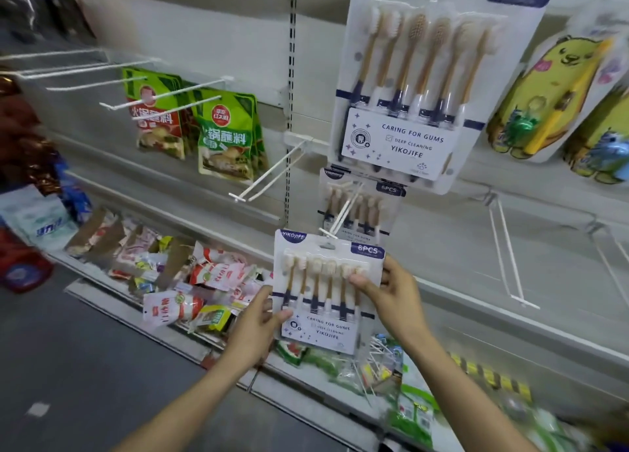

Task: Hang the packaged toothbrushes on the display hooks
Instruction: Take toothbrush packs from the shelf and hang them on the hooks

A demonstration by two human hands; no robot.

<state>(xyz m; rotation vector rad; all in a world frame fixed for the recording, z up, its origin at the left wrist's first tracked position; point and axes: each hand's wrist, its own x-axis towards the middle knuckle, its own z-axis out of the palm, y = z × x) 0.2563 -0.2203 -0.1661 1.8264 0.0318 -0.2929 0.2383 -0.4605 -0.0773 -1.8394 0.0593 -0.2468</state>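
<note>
I hold a white six-piece toothbrush pack [325, 290] upright in front of the shelf wall. My left hand [258, 322] grips its lower left edge, thumb on the front. My right hand [391, 295] pinches its right side near the brush heads. The pack's hang hole sits just below the tip of a white display hook [340, 213]. On that hook, further back, hangs a second identical pack [357, 206]. A third, larger-looking pack [418, 83] hangs on a hook above, close to the camera.
Bare white hooks jut out at centre left [269, 172], upper left [163, 94] and right [510, 247]. Green sauce pouches [228, 135] hang at left, yellow bear-shaped kids' toothbrush packs [551, 97] at right. The bottom shelf [190, 274] holds several loose snack packets and cotton swabs.
</note>
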